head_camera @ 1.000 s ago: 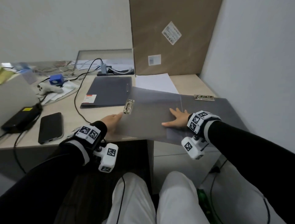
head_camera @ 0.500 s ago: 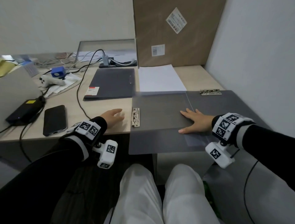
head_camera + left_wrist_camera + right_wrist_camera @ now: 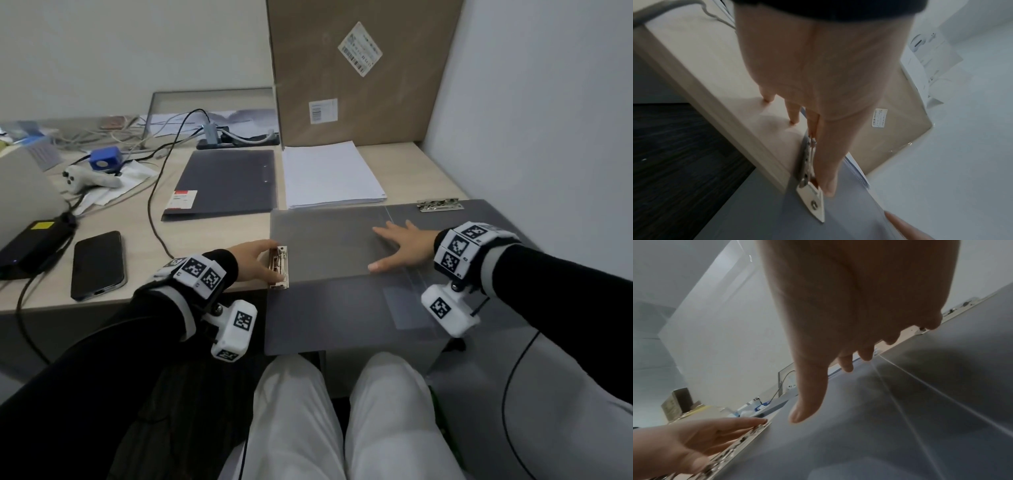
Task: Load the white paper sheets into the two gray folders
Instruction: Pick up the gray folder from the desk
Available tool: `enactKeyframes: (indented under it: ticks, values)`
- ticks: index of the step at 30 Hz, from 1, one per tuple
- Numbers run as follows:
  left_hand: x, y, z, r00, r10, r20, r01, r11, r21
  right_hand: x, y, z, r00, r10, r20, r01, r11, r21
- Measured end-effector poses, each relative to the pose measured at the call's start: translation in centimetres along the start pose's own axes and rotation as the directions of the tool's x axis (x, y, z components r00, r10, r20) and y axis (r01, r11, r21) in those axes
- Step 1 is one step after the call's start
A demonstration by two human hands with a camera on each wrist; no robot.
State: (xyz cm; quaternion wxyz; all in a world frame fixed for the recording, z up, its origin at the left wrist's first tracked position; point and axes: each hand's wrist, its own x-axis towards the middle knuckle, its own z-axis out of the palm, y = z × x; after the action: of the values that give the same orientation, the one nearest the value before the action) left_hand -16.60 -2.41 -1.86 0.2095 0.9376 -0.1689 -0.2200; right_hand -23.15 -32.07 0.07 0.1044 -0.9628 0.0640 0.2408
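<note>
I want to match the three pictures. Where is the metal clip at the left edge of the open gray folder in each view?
Head: metal clip at centre, under the left hand.
Left wrist: lower centre, along the fingers.
Right wrist: bottom left.
Shared landmark: the left hand touching it.

Bare desk (image 3: 212,236) lies open at frame centre between the phone (image 3: 97,263) and open folder (image 3: 329,240); a black cable (image 3: 152,205) crosses it; a cardboard box (image 3: 359,72) blocks the top.

No text was legible: the labels on the cardboard box (image 3: 359,78) and closed folder (image 3: 226,181) were too blurred.
</note>
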Motion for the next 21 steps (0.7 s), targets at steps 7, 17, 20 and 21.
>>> enactKeyframes:
  ticks: [7, 17, 20, 21]
  values:
    - [0.0, -0.7, -0.5, 0.997, 0.024, 0.079, -0.034, 0.992, 0.118, 1.1, 0.1, 1.6, 0.998, -0.018, 0.052, 0.017, 1.0, 0.016]
    - [-0.2, -0.5, -1.0, 0.995, 0.029, 0.097, -0.043, 0.989, 0.141, 1.0, 0.1, 1.7, 0.999, -0.035, 0.014, 0.034, 0.999, 0.035]
    - [0.1, 0.0, -1.9, 0.999, -0.04, -0.006, 0.039, 0.998, -0.055, 0.9, 0.0, 1.8, 0.999, -0.032, 0.014, 0.032, 0.999, 0.036]
    - [0.6, 0.3, -2.1, 0.994, -0.082, -0.071, 0.073, 0.99, -0.123, 0.8, -0.2, 1.9, 0.999, -0.034, 0.019, 0.033, 0.999, 0.034]
